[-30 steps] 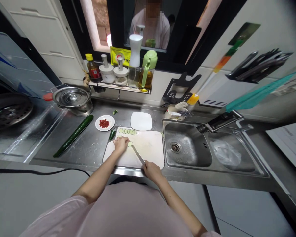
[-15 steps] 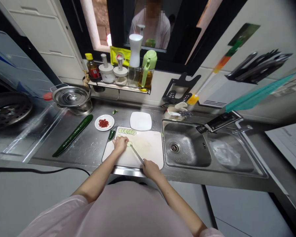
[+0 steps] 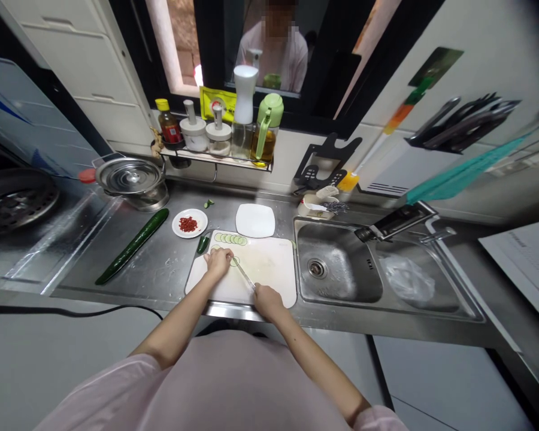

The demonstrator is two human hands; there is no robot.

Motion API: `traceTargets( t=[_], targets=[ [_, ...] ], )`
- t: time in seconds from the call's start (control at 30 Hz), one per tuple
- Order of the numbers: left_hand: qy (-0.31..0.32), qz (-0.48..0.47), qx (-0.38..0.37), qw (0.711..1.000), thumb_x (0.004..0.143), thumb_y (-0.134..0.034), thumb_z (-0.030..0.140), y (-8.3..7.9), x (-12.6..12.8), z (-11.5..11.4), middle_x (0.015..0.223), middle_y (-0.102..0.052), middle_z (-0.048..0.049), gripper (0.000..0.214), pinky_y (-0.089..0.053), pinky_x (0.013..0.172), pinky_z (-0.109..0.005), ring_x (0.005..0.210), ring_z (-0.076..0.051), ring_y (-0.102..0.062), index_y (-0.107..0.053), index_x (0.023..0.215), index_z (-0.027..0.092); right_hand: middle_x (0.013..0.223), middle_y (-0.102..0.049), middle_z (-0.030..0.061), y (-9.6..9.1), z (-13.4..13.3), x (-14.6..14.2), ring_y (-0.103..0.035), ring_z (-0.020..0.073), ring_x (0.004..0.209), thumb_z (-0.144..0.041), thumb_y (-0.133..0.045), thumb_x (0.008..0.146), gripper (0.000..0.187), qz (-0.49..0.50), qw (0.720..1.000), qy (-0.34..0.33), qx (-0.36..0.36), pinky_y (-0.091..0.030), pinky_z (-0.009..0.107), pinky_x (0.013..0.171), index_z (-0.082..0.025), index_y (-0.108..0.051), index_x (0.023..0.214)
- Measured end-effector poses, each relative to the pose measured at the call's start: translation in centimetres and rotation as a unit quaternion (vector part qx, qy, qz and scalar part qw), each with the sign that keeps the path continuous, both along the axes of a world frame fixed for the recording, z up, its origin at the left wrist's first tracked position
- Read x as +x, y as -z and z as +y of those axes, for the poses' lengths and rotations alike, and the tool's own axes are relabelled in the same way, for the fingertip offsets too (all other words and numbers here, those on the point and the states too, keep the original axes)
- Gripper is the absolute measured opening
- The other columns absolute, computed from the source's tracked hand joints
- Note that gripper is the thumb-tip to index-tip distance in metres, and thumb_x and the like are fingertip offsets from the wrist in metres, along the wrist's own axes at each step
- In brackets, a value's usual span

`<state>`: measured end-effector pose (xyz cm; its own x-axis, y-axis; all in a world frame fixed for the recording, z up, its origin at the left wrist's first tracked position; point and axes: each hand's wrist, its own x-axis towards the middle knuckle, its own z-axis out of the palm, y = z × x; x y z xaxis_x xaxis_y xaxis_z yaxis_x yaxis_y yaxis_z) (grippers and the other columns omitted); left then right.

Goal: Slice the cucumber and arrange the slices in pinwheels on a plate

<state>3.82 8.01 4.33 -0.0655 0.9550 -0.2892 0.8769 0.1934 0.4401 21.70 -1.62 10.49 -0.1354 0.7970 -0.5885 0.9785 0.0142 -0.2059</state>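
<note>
Closed round the knife [image 3: 245,276] handle, our right grip [image 3: 267,299] is laying the blade against a cucumber slice [image 3: 236,261] on the cutting board [image 3: 273,275], at the front edge of the surface [image 3: 161,272]. Our left grip [image 3: 218,261] is curling down just left of the slice, hiding whatever it pins; whether it is clasping, we cannot tell. We are slicing, seemingly; the next cut is calling for fingertips tucked clear.

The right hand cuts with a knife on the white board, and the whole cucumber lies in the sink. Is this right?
Not quite: the head view shows the whole cucumber on the steel counter, left of the white board, not in the sink. The right hand does hold the knife.
</note>
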Motion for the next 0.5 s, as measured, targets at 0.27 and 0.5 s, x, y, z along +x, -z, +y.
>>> traceTargets(
  t=[0.27, 0.5],
  targets=[
    [-0.01, -0.004, 0.0, 1.0, 0.084, -0.049, 0.022, 0.03, 0.03, 0.03, 0.105, -0.069, -0.0048, 0.024, -0.029, 0.084, -0.041, 0.111, -0.028, -0.048, -0.071, 0.089, 0.029, 0.103, -0.068, 0.0176, -0.1, -0.11, -0.02, -0.065, 0.026, 0.097, -0.017, -0.035, 0.09, 0.031, -0.003, 1.0, -0.008, -0.005, -0.044, 0.032, 0.075, -0.015, -0.058, 0.11],
    [-0.008, -0.015, 0.006, 1.0, 0.084, -0.049, 0.021, 0.03, -0.03, -0.01, 0.102, -0.07, -0.0039, 0.024, -0.028, 0.086, -0.042, 0.11, -0.028, -0.048, -0.071, 0.087, 0.029, 0.104, -0.069, 0.0172, 0.2, -0.07, 0.07, -0.065, 0.0261, 0.098, -0.017, -0.035, 0.09, 0.03, 0.0, 1.0, -0.008, -0.002, -0.044, 0.032, 0.074, -0.015, -0.059, 0.109]
  ],
)
